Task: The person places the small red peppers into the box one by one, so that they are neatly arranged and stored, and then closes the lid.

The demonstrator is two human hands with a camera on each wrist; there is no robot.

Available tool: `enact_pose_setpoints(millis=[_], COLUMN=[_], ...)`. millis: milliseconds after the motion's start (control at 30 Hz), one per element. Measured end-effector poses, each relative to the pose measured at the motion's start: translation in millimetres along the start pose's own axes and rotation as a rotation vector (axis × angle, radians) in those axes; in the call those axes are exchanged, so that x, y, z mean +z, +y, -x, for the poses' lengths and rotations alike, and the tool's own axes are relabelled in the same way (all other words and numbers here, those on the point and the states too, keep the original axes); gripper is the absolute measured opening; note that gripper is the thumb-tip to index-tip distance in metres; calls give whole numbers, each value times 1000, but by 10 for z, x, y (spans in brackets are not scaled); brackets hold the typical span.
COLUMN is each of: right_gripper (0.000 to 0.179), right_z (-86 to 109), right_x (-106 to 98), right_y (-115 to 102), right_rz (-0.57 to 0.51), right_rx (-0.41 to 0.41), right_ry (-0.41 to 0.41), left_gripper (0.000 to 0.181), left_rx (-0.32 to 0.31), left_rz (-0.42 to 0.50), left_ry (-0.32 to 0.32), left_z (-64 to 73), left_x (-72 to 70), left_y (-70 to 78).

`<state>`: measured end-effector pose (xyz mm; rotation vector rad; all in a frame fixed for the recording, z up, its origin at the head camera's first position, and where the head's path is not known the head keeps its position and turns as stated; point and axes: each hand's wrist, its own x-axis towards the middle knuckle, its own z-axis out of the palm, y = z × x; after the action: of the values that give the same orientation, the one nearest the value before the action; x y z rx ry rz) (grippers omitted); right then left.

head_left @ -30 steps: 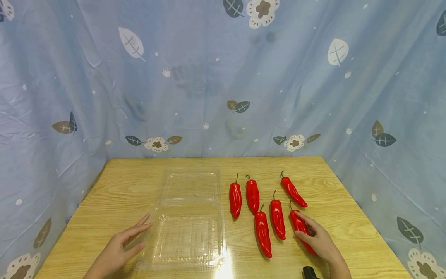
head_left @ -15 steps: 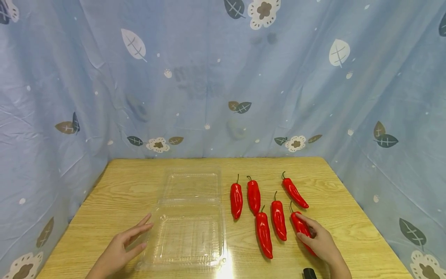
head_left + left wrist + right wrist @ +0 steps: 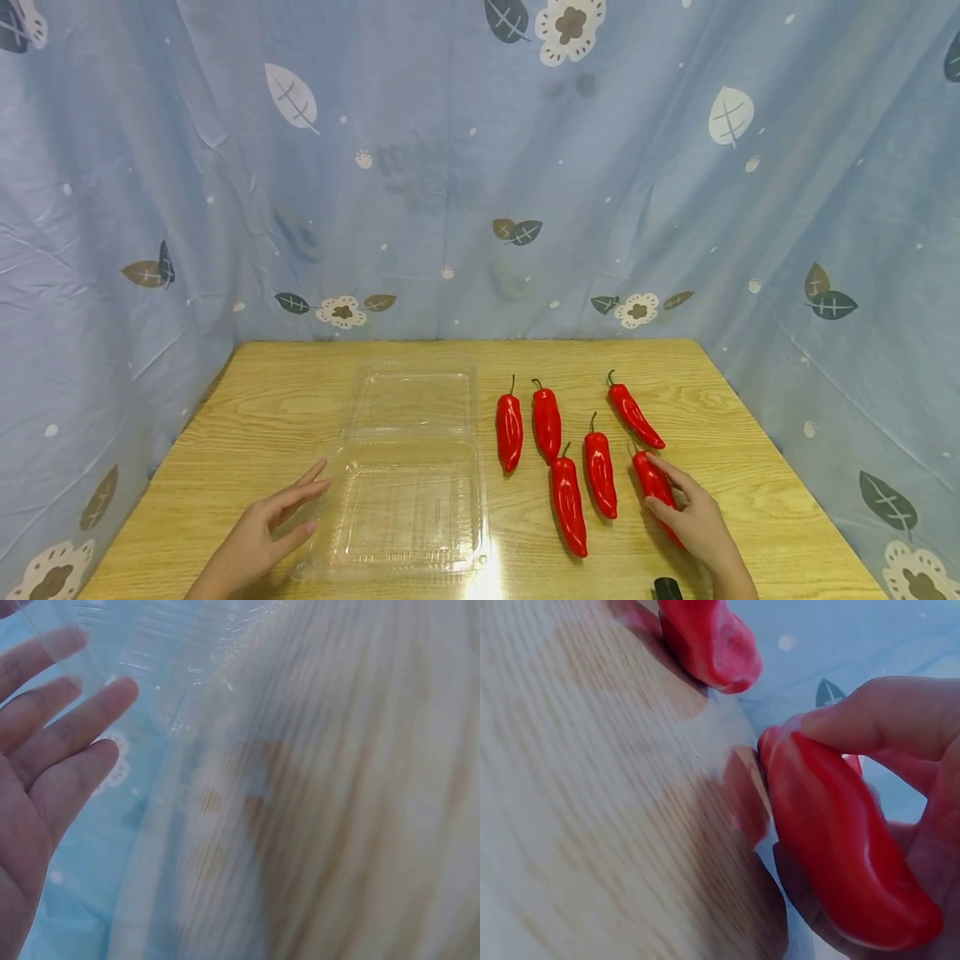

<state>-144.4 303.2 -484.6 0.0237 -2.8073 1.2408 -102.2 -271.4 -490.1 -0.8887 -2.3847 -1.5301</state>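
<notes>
My right hand (image 3: 699, 515) grips a red chili pepper (image 3: 651, 482) at the right of the table, thumb on one side and fingers on the other. In the right wrist view this pepper (image 3: 840, 832) is close over the wood, its rounded lower end towards my palm. My left hand (image 3: 258, 527), fingers extended and thumb apart, is at the left edge of a clear plastic clamshell box (image 3: 408, 512). That box lies unfolded, lid (image 3: 412, 400) towards the back. The left wrist view has the hand (image 3: 45, 772) beside the clear plastic wall, holding nothing.
Several more red chili peppers lie between the box and my right hand, including one at the left (image 3: 509, 433), one nearest the front (image 3: 567, 504) and one at the back right (image 3: 634, 414). A black object (image 3: 667, 588) shows at the front edge. A blue curtain (image 3: 450, 167) surrounds the table.
My right hand has tightened round the pepper, which has shifted slightly to the right, away from its neighbour. The left hand, box and other peppers stay in place; the head view shifts a little.
</notes>
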Motion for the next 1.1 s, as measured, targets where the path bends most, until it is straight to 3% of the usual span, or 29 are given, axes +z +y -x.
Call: enact_pose_setpoints(millis=[267,533,733,1100], right_gripper=[66,67,65,65], right_z=[3,-16,-14,-13], right_x=[7,44,106,165], right_y=[-24,-87,-255,-420], right_rz=[14,-114,-244,-314], right_rx=[25,24,-28,-74], right_ry=[82,113,116,82], left_gripper=[48,48,47,47], left_rx=[12,19,30,-46], left_rz=[-14,-8,16,37], left_ry=[13,12,3,-28], left_z=[2,9,8,2], left_x=[-2,-1,6,-14], left_y=[-15,-39,-34,-16])
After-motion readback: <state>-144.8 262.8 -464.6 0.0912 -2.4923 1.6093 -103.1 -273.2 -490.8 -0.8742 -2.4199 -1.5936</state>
